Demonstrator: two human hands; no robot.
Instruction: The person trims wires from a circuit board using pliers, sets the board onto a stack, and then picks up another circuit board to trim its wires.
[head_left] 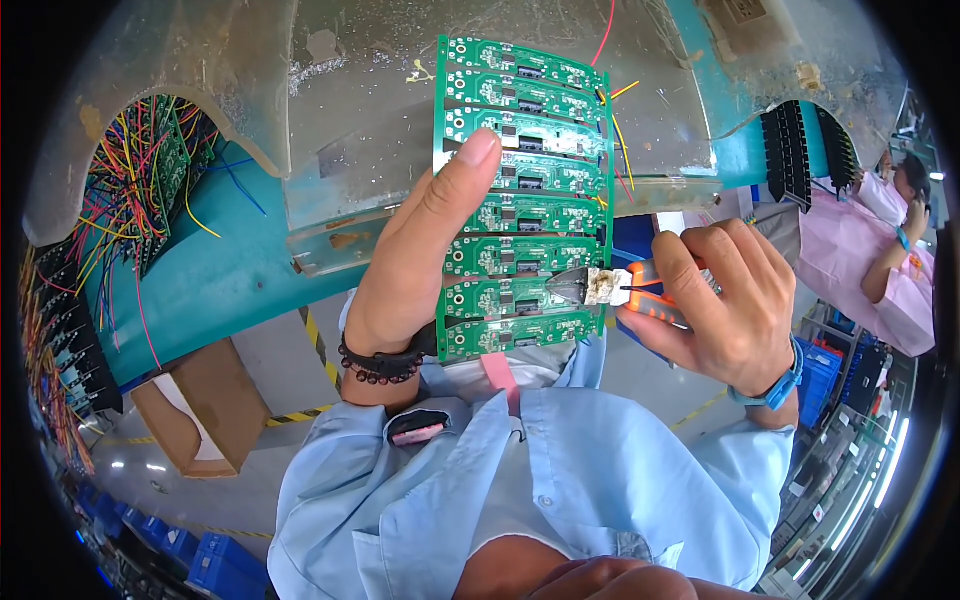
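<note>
One left hand (pixel 425 235) clasps, thumb in front, a green rectangular circuit-board panel (pixel 522 212) at its three o'clock, long axis twelve-to-six; orange-handled, dark-nosed metal cutters (pixel 605 287) overlap the panel toward five, pointing at nine, gripped by the farther right hand (pixel 730 305).

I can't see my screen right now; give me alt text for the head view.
The left hand holds a green circuit-board panel while the right hand holds orange-handled cutters, their tips over the panel's lower part. At left, coloured wires tangle around more boards on a teal work surface.
</note>
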